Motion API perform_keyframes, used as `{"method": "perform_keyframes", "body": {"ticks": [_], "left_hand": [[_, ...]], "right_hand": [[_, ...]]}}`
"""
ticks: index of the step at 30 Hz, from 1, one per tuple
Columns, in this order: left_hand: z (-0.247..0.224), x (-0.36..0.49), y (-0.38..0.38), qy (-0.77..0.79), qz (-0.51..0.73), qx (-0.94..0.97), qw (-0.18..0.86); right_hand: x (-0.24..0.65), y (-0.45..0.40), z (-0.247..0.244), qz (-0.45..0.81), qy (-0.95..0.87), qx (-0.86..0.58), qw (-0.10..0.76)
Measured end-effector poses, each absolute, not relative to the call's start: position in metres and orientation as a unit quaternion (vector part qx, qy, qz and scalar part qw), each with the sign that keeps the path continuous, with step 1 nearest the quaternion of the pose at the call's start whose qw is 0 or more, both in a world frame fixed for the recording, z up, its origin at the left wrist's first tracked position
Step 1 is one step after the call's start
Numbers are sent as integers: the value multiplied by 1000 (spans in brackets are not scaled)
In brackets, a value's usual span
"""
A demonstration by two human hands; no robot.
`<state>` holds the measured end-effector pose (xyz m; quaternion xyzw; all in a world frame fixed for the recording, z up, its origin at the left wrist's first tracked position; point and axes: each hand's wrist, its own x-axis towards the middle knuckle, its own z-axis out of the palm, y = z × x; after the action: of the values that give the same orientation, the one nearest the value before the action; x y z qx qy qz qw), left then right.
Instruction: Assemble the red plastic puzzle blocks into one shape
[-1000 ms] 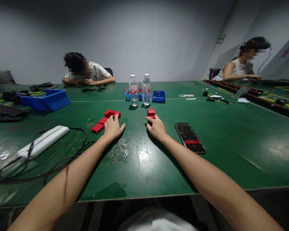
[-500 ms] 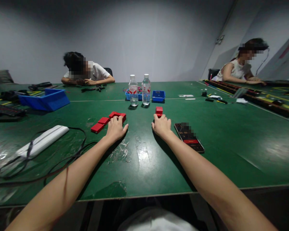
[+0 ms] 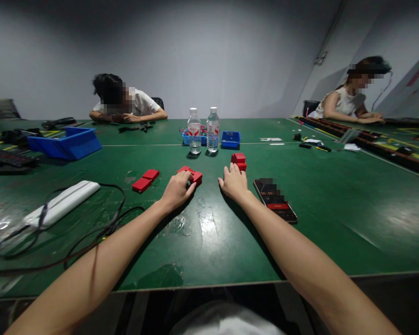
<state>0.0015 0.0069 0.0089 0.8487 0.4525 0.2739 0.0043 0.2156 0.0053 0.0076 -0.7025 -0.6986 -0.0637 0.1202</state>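
Note:
My left hand (image 3: 177, 190) has its thumb and fingers closed on a red block piece (image 3: 195, 176) that lies on the green table (image 3: 230, 251). My right hand (image 3: 234, 182) lies palm down with its fingers spread, the fingertips at the near side of a stack of red blocks (image 3: 239, 159). Whether they press on that stack is hard to tell. To the left, two flat red blocks (image 3: 145, 180) lie corner to corner, apart from my left hand.
Two water bottles (image 3: 212, 132) stand before small blue trays (image 3: 231, 139). A phone (image 3: 275, 201) lies right of my right hand. At left are a white power bank (image 3: 63, 204) with cables and a large blue bin (image 3: 65, 143). Two people sit across the table.
My left hand has moved right with the red piece, away from the two flat blocks. The red stack by my right hand has shifted slightly right, and its lower block shows more.

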Motion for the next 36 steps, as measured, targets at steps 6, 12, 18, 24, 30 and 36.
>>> {"method": "perform_keyframes", "body": {"ticks": [6, 12, 18, 24, 30, 36], "left_hand": [[2, 1, 6, 460, 233, 856, -9], [2, -1, 9, 426, 256, 867, 45], [7, -1, 7, 388, 280, 874, 79], [9, 0, 3, 350, 273, 891, 98], [5, 8, 0, 463, 230, 855, 35], [3, 7, 0, 525, 220, 822, 0]], "right_hand": [[223, 15, 1, 15, -657, -745, 112], [228, 19, -2, 32, -636, -762, 116], [227, 31, -5, 22, -623, -767, 151], [225, 46, -6, 11, -563, -810, 164], [227, 45, -6, 8, -639, -754, 154], [215, 37, -6, 15, -729, -667, 152]]}}
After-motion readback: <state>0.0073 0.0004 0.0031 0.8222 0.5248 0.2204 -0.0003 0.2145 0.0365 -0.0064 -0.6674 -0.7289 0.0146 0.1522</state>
